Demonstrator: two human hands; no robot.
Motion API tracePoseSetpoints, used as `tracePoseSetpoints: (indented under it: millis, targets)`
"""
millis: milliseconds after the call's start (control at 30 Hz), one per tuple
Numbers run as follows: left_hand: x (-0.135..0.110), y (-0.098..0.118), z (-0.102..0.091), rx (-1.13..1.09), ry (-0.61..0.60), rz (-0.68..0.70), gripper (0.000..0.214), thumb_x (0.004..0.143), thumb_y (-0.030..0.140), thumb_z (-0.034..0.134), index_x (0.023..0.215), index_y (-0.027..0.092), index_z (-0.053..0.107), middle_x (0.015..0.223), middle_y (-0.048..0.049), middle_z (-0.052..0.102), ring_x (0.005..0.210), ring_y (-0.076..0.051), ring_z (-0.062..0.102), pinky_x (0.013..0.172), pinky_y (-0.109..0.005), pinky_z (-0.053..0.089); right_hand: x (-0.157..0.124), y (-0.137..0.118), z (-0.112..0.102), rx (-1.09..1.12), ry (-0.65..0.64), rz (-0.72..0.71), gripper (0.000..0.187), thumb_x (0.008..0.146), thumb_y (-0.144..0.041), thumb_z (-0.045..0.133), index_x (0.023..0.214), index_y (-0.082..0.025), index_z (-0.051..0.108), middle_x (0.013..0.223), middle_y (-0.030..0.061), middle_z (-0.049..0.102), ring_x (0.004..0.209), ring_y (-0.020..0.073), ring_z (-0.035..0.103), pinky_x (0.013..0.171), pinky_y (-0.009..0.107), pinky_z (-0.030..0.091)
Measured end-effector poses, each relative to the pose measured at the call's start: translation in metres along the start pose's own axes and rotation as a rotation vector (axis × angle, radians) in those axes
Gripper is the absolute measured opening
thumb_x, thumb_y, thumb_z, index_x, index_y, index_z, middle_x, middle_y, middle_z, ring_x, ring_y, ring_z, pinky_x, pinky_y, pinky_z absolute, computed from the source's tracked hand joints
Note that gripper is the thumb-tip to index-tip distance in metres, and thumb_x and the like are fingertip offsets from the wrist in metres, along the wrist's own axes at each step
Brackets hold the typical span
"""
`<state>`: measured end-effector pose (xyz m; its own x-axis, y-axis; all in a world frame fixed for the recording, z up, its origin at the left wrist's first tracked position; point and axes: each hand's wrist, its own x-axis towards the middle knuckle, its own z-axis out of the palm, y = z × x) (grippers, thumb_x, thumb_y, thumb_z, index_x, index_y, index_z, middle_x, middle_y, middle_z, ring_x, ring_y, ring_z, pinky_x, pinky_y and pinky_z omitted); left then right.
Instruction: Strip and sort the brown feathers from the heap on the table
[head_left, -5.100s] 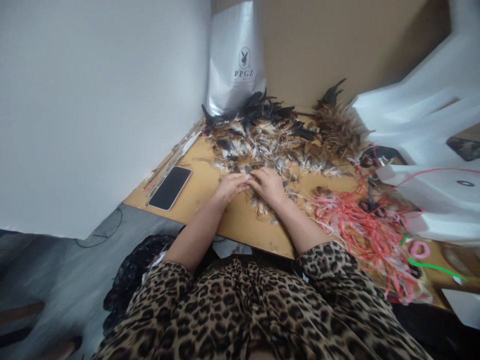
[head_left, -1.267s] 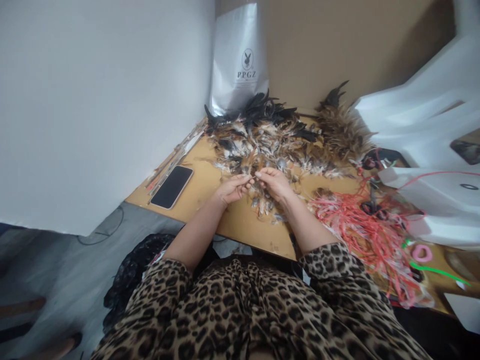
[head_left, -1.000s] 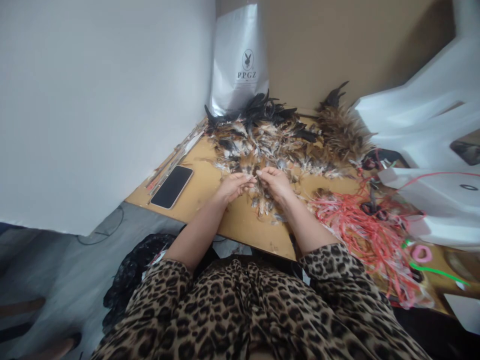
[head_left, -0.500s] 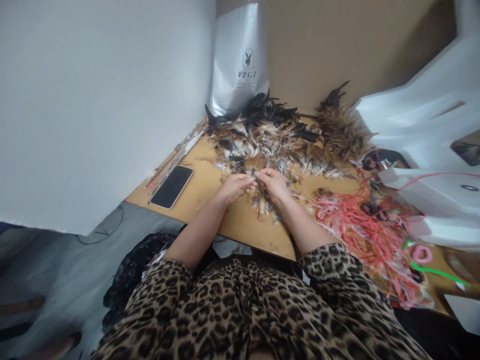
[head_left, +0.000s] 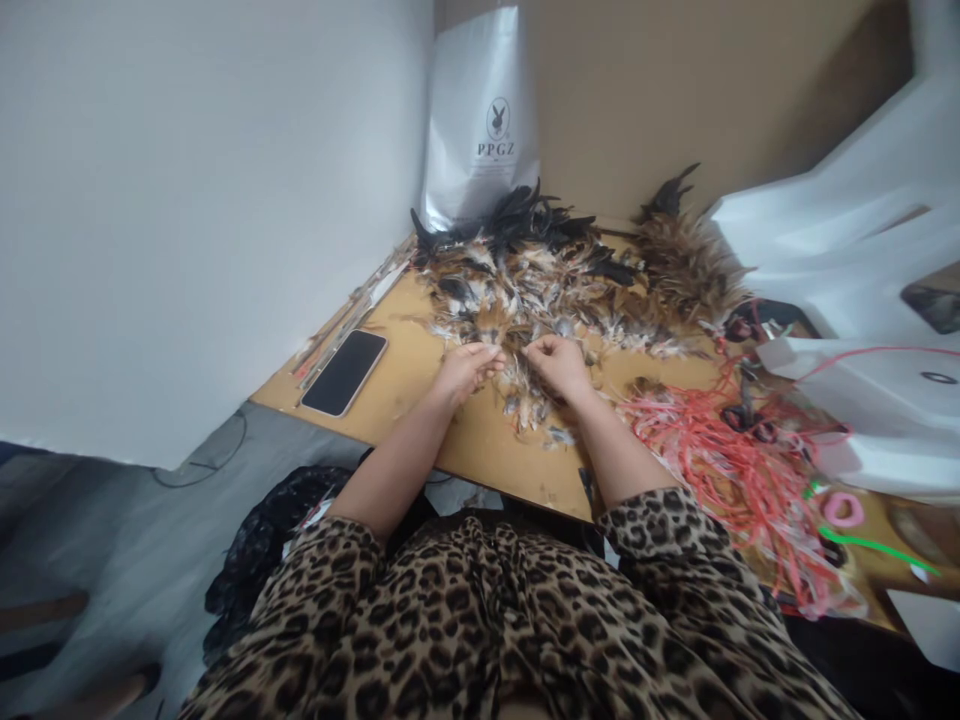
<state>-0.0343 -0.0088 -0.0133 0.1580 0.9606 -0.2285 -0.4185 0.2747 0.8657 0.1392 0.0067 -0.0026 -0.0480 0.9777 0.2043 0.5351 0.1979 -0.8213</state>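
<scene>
A small fan of brown feathers (head_left: 493, 322) rises from the pinched fingertips of my left hand (head_left: 466, 372). My right hand (head_left: 559, 367) is a short gap to the right, thumb and forefinger pressed together; whatever they hold, if anything, is too small to make out. Beyond both hands spreads a heap of loose feathers (head_left: 555, 275), brown, white and black. More short feathers (head_left: 525, 405) lie on the table between my wrists.
On the wooden table (head_left: 412, 400), a phone (head_left: 345, 373) lies at left. A silver bag (head_left: 480, 110) stands behind the heap. To the right are a brown feather bunch (head_left: 686, 260), tangled red strips (head_left: 720, 440) and a white machine (head_left: 877, 400). A white panel (head_left: 187, 220) borders the left.
My hands have drawn apart, the right one moving right and the left slightly left. The brown feather fan has shifted left with my left hand.
</scene>
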Motion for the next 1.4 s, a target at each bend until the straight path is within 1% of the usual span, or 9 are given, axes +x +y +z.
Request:
tracePoseSetpoints:
  millis: [167, 267, 333, 433, 567, 867, 1033, 1200, 1400]
  targets:
    - [0.000, 0.000, 0.001, -0.032, 0.011, 0.019, 0.011, 0.072, 0.019, 0.064, 0.076, 0.008, 0.061, 0.070, -0.0036, 0.065, 0.056, -0.005, 0.058, 0.049, -0.015, 0.038, -0.006, -0.006, 0.003, -0.422, -0.086, -0.028, 0.019, 0.069, -0.036, 0.056, 0.067, -0.020, 0.065, 0.063, 0.0037, 0.064, 0.057, 0.0147, 0.052, 0.055, 0.025, 0.033]
    - [0.000, 0.001, 0.000, -0.036, 0.007, 0.016, 0.013, 0.071, 0.020, 0.065, 0.076, 0.009, 0.061, 0.070, -0.0035, 0.065, 0.056, -0.005, 0.058, 0.049, -0.014, 0.038, -0.009, -0.011, 0.006, -0.512, -0.120, -0.019, 0.015, 0.068, -0.031, 0.056, 0.067, -0.020, 0.066, 0.060, 0.0043, 0.063, 0.056, 0.0144, 0.052, 0.054, 0.025, 0.032]
    - [0.000, 0.000, -0.001, -0.046, 0.001, 0.020, 0.013, 0.070, 0.020, 0.066, 0.076, 0.009, 0.060, 0.070, -0.0039, 0.065, 0.056, -0.005, 0.058, 0.049, -0.014, 0.038, -0.008, -0.011, 0.006, -0.432, -0.128, -0.008, 0.013, 0.067, -0.027, 0.055, 0.064, -0.019, 0.065, 0.059, 0.0033, 0.062, 0.055, 0.0130, 0.052, 0.054, 0.024, 0.033]
    - [0.002, -0.001, -0.002, -0.068, -0.011, 0.028, 0.013, 0.070, 0.019, 0.066, 0.077, 0.009, 0.061, 0.071, -0.0045, 0.066, 0.056, -0.005, 0.058, 0.049, -0.014, 0.039, -0.006, -0.009, 0.003, -0.109, -0.142, 0.060, 0.011, 0.064, -0.025, 0.055, 0.063, -0.017, 0.062, 0.058, 0.0008, 0.061, 0.049, 0.0101, 0.049, 0.049, 0.022, 0.034]
    - [0.002, 0.000, -0.002, -0.086, -0.021, 0.017, 0.011, 0.071, 0.018, 0.065, 0.077, 0.009, 0.061, 0.073, -0.0049, 0.067, 0.057, -0.006, 0.059, 0.049, -0.014, 0.039, -0.003, -0.007, 0.000, 0.294, -0.186, 0.219, 0.016, 0.062, -0.032, 0.060, 0.066, -0.016, 0.059, 0.045, -0.0039, 0.053, 0.035, 0.0058, 0.036, 0.038, 0.019, 0.026]
    - [0.000, 0.000, -0.001, -0.087, -0.040, 0.010, 0.009, 0.074, 0.015, 0.061, 0.079, 0.008, 0.062, 0.078, -0.0072, 0.068, 0.060, -0.006, 0.061, 0.049, -0.013, 0.041, 0.001, -0.007, -0.001, 0.688, -0.263, 0.330, 0.029, 0.053, -0.035, 0.073, 0.064, -0.016, 0.053, 0.044, -0.0060, 0.048, 0.035, 0.0037, 0.035, 0.036, 0.017, 0.023]
    - [0.000, 0.000, -0.001, -0.063, -0.075, -0.008, 0.009, 0.074, 0.016, 0.062, 0.079, 0.008, 0.062, 0.085, -0.0099, 0.068, 0.063, -0.007, 0.062, 0.050, -0.013, 0.041, 0.000, -0.010, 0.000, 0.804, -0.239, 0.348, 0.031, 0.052, -0.031, 0.076, 0.061, -0.016, 0.051, 0.043, -0.0073, 0.044, 0.036, 0.0030, 0.034, 0.035, 0.016, 0.021]
    - [-0.001, -0.001, -0.001, -0.041, -0.107, -0.028, 0.011, 0.073, 0.016, 0.062, 0.080, 0.008, 0.063, 0.090, -0.0109, 0.068, 0.065, -0.008, 0.062, 0.050, -0.013, 0.042, -0.001, -0.017, -0.003, 0.925, -0.270, 0.365, 0.028, 0.052, -0.029, 0.076, 0.064, -0.015, 0.054, 0.057, -0.0031, 0.056, 0.040, 0.0028, 0.040, 0.035, 0.016, 0.024]
    - [-0.004, 0.001, 0.001, -0.032, -0.119, -0.047, 0.010, 0.073, 0.015, 0.062, 0.080, 0.007, 0.064, 0.084, -0.0094, 0.068, 0.063, -0.008, 0.062, 0.049, -0.014, 0.041, 0.001, -0.015, -0.002, 0.907, -0.208, 0.382, 0.028, 0.051, -0.029, 0.075, 0.065, -0.016, 0.055, 0.057, -0.0028, 0.058, 0.041, 0.0043, 0.045, 0.035, 0.016, 0.028]
